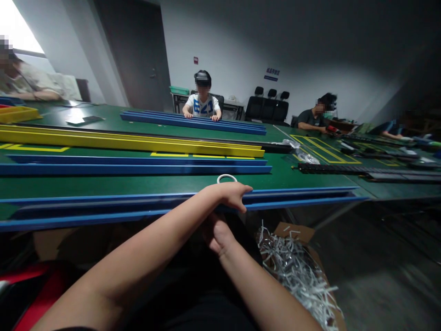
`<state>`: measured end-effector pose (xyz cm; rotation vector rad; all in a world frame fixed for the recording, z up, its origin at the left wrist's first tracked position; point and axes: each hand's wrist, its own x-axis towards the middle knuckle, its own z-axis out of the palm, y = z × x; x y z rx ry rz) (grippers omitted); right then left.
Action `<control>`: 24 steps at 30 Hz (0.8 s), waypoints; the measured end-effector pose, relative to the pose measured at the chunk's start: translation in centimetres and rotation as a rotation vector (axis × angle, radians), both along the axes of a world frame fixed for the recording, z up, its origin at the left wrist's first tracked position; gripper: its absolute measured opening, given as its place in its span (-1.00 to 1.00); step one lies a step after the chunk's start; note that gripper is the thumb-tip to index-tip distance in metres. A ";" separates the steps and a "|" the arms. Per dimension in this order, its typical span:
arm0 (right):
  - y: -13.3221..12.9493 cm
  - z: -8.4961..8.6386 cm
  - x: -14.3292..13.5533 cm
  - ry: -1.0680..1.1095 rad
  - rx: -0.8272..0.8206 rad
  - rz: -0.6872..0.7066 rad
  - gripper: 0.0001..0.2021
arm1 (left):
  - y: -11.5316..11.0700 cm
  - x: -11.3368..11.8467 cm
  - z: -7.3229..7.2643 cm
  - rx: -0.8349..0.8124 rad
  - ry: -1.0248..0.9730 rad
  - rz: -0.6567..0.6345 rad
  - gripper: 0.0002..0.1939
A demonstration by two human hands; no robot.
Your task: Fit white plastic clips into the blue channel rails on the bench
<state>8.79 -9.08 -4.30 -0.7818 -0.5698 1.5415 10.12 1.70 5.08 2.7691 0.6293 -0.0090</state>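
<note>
My left hand (234,195) reaches across a long blue channel (296,197) at the near table edge. Its thumb and a finger show spread apart, with nothing visible between them; the other fingers are hidden. Below it, nearer my body, is my right hand (217,233), palm side partly turned up. The fingers of that hand disappear in shadow behind my left wrist, so what they hold, if anything, is hidden. Just beyond my left hand lies a white ring (226,176), perhaps a tape roll, partly covered by the hand.
Farther back lie another blue channel (138,169), a yellow channel (172,146) and blue strips (193,122) before a seated person (203,103). Dark rails (344,170) are at right. A cardboard box (296,232) of shredded paper stands below the table. Other people sit around.
</note>
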 end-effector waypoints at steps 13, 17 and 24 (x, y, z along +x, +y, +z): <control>0.7 0.1 1.0 -0.032 -0.154 0.170 -0.70 | 1.9 -0.4 -0.7 -0.001 0.050 0.058 -0.10; 0.9 -0.3 1.2 -0.033 -0.186 0.183 -0.71 | 2.1 -0.2 -1.0 -0.031 0.065 0.076 -0.10; 1.7 0.0 1.9 -0.103 -0.209 0.257 -0.69 | 3.3 0.4 -0.3 -0.103 0.121 0.110 -0.02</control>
